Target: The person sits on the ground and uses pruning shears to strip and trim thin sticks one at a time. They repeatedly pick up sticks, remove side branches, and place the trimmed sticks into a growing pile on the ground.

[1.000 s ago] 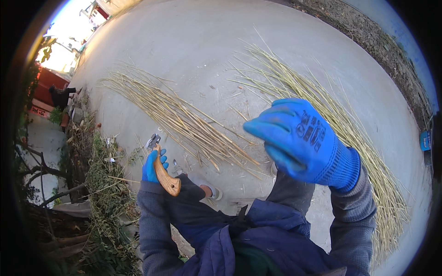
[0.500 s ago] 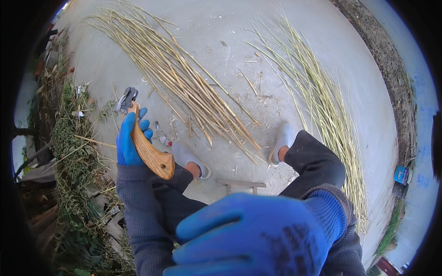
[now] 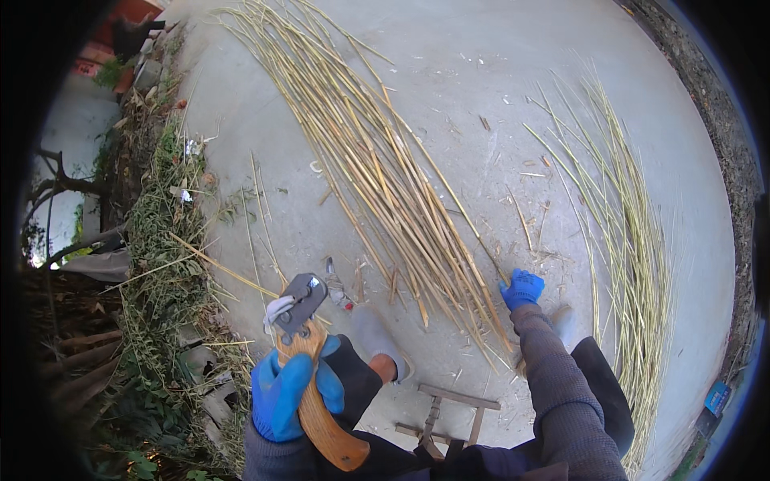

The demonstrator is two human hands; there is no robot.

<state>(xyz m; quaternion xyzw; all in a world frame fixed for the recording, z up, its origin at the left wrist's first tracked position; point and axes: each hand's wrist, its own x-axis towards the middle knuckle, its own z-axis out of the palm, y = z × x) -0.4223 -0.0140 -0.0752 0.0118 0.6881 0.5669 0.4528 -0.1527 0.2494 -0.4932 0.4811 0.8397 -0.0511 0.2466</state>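
My left hand (image 3: 290,393), in a blue glove, is closed round a tool with a curved wooden handle (image 3: 327,429). A dark metal head (image 3: 306,297) with a pale wrapping on one side tops the handle, pointing away from me. Farther out, my gloved right hand (image 3: 523,290) is shut at the near end of one thin stalk (image 3: 449,200). That stalk lies along the right side of a spread of long tan stalks (image 3: 377,168) on the concrete. My right fingers are curled and partly hidden.
Greener, thinner stalks (image 3: 634,216) lie in a bundle to the right. Cut weeds and dry stems (image 3: 156,264) line the left edge. A small wooden stool (image 3: 457,397) stands between my legs. Chips and scraps (image 3: 525,216) litter the concrete. A blue container (image 3: 718,397) sits far right.
My right hand has gone from close in front of me out to the tan stalks and closed on one. The left hand with the tool has come nearer. The view has shifted.
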